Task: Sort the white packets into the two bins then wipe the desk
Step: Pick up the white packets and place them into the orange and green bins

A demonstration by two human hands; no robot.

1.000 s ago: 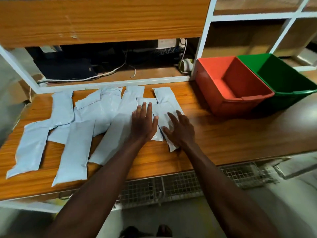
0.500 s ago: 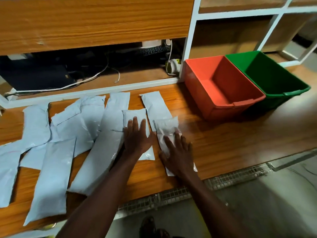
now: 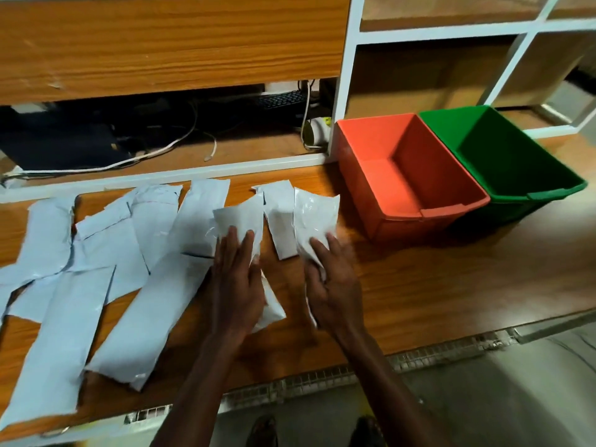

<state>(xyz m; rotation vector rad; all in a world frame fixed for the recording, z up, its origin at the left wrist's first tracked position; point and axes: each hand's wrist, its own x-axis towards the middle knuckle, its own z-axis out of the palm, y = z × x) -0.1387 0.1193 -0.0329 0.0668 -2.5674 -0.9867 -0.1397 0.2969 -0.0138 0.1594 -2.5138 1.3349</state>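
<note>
My left fingers (image 3: 237,245) are curled round the near side of a small white packet (image 3: 240,221), thumb hidden behind it, so that its far end stands up off the desk (image 3: 419,285) and its near end trails out below my palm. My left hand (image 3: 235,285) has that packet firmly in its grasp. My right fingers (image 3: 324,253) are closed the same way on a second small packet (image 3: 314,217), glossy and crumpled, its top rising above my fingertips; my right hand (image 3: 332,288) grips it with the palm turned inward, and a strip of the packet shows below my wrist. Between my two sets of fingers, just beyond them, a third small packet (image 3: 280,221) lies flat on the wood. To the left of my left fingers the remaining white packets (image 3: 96,253) are spread over the desk, several overlapping, with two long ones (image 3: 145,317) reaching toward the near edge. To the right of my right fingers and a little farther off stands the orange bin (image 3: 451,204), and touching its far side is the green bin (image 3: 548,188); I can see nothing inside either. Beyond my fingertips, past the white frame rail (image 3: 161,179), a dark shelf recess holds loose cables (image 3: 154,153). Below my wrists the desk's front edge meets a wire mesh strip (image 3: 419,356) and the grey floor (image 3: 483,398).
</note>
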